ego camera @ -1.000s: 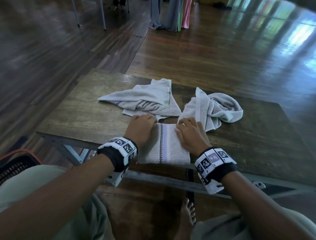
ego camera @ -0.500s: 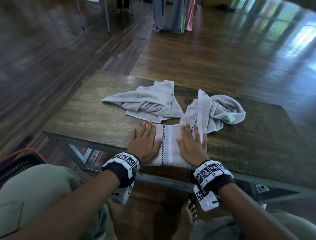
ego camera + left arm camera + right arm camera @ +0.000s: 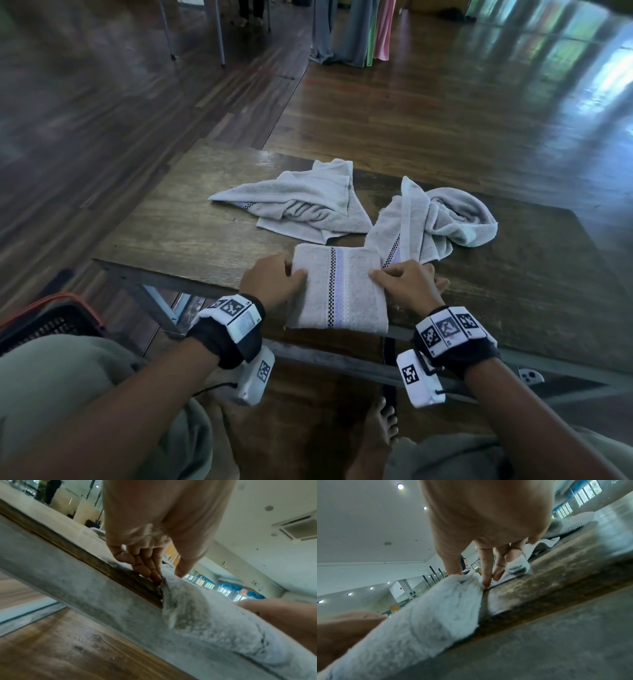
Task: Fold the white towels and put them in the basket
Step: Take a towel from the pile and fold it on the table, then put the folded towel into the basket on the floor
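A folded white towel (image 3: 339,291) with a checked and lilac stripe lies at the near edge of the wooden table (image 3: 178,233), its lower end hanging over the edge. My left hand (image 3: 274,284) pinches its left side, thumb on top and fingers going under the edge (image 3: 154,574). My right hand (image 3: 407,284) pinches its right side the same way (image 3: 481,578). Two unfolded white towels lie behind: one crumpled at the middle (image 3: 301,205), one bunched at the right (image 3: 442,219). A dark basket (image 3: 44,325) with an orange rim sits on the floor at my left.
My knees and a bare foot (image 3: 383,428) are under the table's metal frame (image 3: 342,363). Hanging cloths (image 3: 352,31) and metal legs (image 3: 219,34) stand far back on the wooden floor.
Both hands were pressing flat on top of the folded towel; now they have slid out to its left and right sides and pinch the edges.
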The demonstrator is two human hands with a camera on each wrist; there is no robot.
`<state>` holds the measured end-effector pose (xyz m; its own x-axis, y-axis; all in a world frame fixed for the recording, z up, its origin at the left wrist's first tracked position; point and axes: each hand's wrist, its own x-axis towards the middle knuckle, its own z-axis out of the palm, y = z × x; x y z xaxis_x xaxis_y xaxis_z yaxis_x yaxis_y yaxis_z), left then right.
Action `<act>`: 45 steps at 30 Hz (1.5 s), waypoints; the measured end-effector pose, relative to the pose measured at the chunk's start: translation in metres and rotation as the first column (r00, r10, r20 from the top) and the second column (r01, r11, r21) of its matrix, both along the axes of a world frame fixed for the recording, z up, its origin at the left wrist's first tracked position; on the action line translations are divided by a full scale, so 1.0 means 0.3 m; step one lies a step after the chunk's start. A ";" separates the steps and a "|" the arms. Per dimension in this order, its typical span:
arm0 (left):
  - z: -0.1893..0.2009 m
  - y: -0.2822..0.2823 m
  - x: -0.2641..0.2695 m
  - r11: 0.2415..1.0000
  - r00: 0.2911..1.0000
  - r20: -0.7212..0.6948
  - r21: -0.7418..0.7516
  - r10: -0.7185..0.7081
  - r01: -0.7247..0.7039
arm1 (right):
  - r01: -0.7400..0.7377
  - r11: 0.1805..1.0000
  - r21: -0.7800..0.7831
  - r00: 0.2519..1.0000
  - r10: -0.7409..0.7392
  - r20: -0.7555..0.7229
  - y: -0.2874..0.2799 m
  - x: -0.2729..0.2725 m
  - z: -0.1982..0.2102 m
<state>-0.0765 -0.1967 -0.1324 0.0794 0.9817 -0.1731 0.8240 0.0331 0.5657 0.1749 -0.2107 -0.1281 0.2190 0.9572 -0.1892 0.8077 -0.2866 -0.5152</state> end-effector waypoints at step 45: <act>0.590 -0.347 -0.201 0.939 0.659 0.729 0.068 0.183 -0.337 | -0.073 0.985 0.155 0.674 0.164 -0.721 -0.241 -0.319 0.631</act>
<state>-0.1367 -0.3009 0.0447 -0.1619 0.9868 0.0071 0.1519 0.0178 0.9882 0.0792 -0.2829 0.0612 -0.0618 0.9886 -0.1373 0.1863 -0.1237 -0.9747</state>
